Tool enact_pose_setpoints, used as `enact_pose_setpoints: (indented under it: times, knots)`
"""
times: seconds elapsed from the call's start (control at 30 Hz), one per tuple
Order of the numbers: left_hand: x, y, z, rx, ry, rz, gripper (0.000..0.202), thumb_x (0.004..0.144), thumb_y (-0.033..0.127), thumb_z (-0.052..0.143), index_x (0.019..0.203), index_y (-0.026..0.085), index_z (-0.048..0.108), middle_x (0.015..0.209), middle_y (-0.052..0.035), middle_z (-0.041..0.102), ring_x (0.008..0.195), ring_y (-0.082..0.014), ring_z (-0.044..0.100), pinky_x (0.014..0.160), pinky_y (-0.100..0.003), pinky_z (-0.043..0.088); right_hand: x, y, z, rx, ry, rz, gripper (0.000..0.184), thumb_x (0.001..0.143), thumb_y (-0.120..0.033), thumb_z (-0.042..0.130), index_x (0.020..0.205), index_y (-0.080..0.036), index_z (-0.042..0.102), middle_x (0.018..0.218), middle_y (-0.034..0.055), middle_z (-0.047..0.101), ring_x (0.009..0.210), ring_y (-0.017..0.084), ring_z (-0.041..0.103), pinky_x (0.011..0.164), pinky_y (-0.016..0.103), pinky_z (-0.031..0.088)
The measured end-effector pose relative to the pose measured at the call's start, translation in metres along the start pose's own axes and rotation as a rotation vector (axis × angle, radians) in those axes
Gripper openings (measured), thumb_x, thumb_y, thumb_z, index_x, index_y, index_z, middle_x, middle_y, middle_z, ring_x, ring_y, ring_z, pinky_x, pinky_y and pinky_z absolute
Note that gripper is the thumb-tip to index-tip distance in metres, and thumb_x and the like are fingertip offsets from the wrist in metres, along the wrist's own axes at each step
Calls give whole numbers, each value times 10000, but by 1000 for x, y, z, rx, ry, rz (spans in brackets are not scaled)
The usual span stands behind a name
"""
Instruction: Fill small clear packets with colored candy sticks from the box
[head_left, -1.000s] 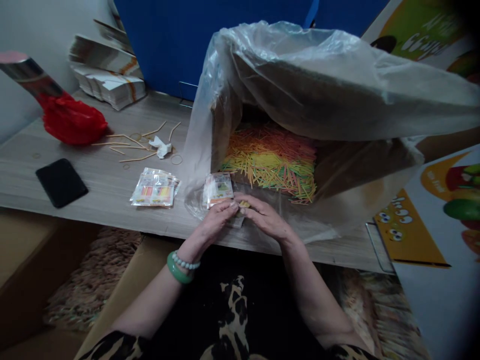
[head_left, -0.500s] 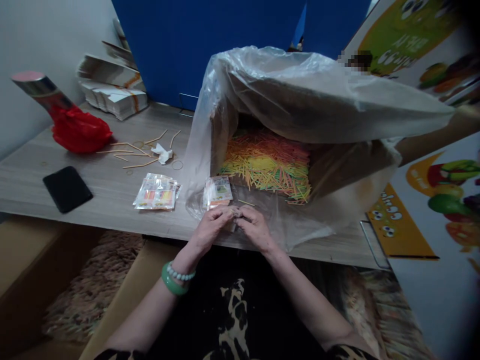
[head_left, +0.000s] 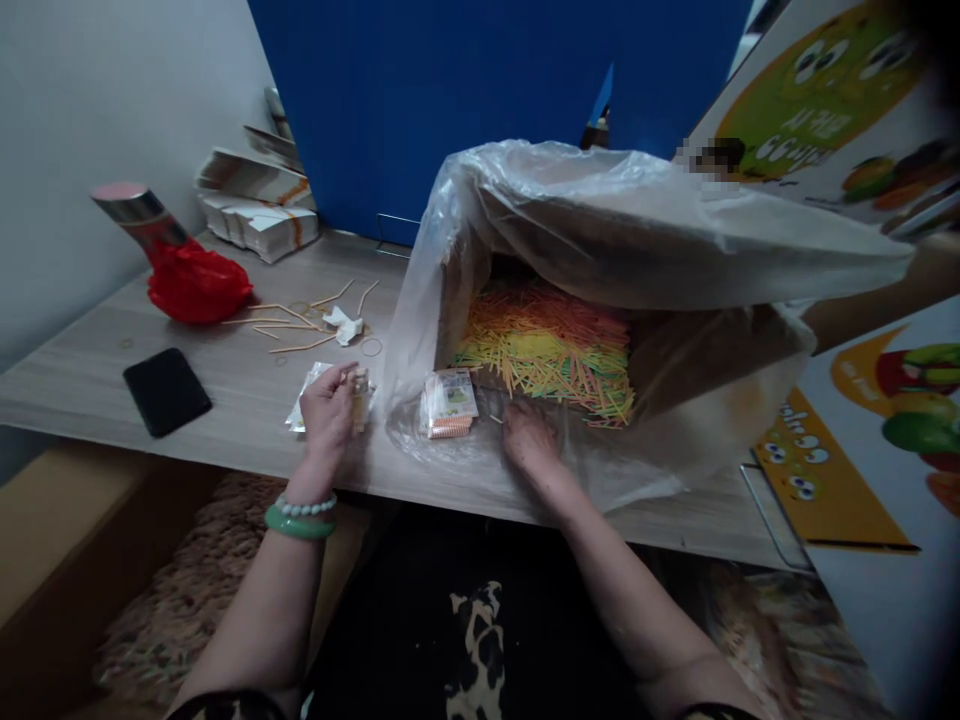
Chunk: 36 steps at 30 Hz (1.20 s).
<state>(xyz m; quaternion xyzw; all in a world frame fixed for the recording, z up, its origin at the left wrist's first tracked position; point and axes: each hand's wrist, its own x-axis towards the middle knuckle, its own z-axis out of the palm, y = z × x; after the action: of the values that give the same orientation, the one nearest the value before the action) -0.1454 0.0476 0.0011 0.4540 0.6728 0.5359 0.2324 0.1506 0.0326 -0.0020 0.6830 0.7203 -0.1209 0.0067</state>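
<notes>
My left hand (head_left: 328, 415) is closed on a small clear packet (head_left: 359, 400) with pale contents. It hovers at or rests on the pile of flat, glossy printed packets (head_left: 300, 408) on the table; whether it touches them is hard to tell. My right hand (head_left: 529, 437) lies low on the clear plastic liner, fingers curled down around a thin pale stick (head_left: 495, 419), whose end pokes out to the left. Between the hands, a stack of printed packets (head_left: 452, 400) sits on the liner. Behind my right hand, many thin coloured sticks (head_left: 551, 345) fill the lined box.
The plastic liner (head_left: 675, 235) drapes over the box's sides. To the left lie a black phone-like slab (head_left: 166, 391), bent tan sticks (head_left: 300, 322), crumpled white paper (head_left: 344, 326) and a red bag (head_left: 199, 285). Stacked white cards (head_left: 259, 228) stand behind. Another person's arm (head_left: 885, 295) reaches in at right.
My hands, together before at the table's front, have separated. The left went left to the packets with the small packet; the right moved onto the thin stick. The view has shifted slightly.
</notes>
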Motion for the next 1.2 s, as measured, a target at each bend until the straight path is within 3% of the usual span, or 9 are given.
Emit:
enact_pose_setpoints:
  times: [0.13,0.27,0.4,0.53,0.67,0.87,1.0,1.1,1.2]
  knots:
    - [14,-2,-1,499,35,-5,390,899,198,523,1266,133,637,1044,-135,721,912,-247,624,827,-374,441,2,0,-5,103,-15,106,395,926,-142,354,1263,-157,560,1082,143,684,1005,266,640,807,326,452]
    - [6,6,-2,812,77,96,380,888,174,524,1247,154,647,1209,-169,669,1026,-338,587,850,-461,405,15,-14,-12,269,-12,13,466,906,-156,391,1332,-277,535,1111,51,706,988,226,655,783,280,449]
    - [-12,6,0,818,137,280,285,890,218,536,1110,160,709,1225,-155,663,1036,-331,587,856,-449,401,32,-40,-14,228,-44,-5,338,931,-217,389,1101,-222,681,1100,86,710,1026,230,643,825,288,448]
    - [-37,-4,10,701,22,526,211,880,206,546,954,188,742,1082,-133,709,983,-288,611,871,-423,418,44,-56,-6,239,-44,61,406,893,-437,529,1183,-175,640,1220,150,659,1090,279,615,858,328,449]
    - [-58,-6,25,502,-89,594,231,899,231,518,938,201,743,1032,-114,713,922,-250,630,837,-385,467,50,-53,4,323,-53,119,248,879,-372,548,1011,-205,675,1060,83,713,932,219,654,739,273,438]
    - [-66,13,45,139,-302,344,242,866,315,536,906,193,742,932,-76,718,835,-204,656,775,-330,515,44,-36,5,319,83,85,300,956,-277,406,903,-198,691,946,70,721,859,183,636,710,258,406]
    - [-61,32,67,50,-329,101,423,745,412,674,1091,171,711,981,-90,722,688,-179,607,667,-327,508,29,-29,-3,517,257,-12,258,931,-245,454,776,-185,652,854,40,685,837,153,594,736,237,404]
    - [-59,50,85,-215,-478,-126,593,602,420,797,1125,161,693,930,-80,732,674,-174,614,610,-298,509,15,-23,-9,908,132,-149,126,849,-217,551,758,-175,628,738,-19,619,715,116,548,646,202,390]
    - [-61,63,96,-481,-581,-351,477,527,372,843,934,151,730,832,-60,741,701,-193,661,654,-319,544,8,-1,-16,1057,-56,-246,106,825,-234,583,773,-168,648,705,-33,607,673,107,538,622,194,397]
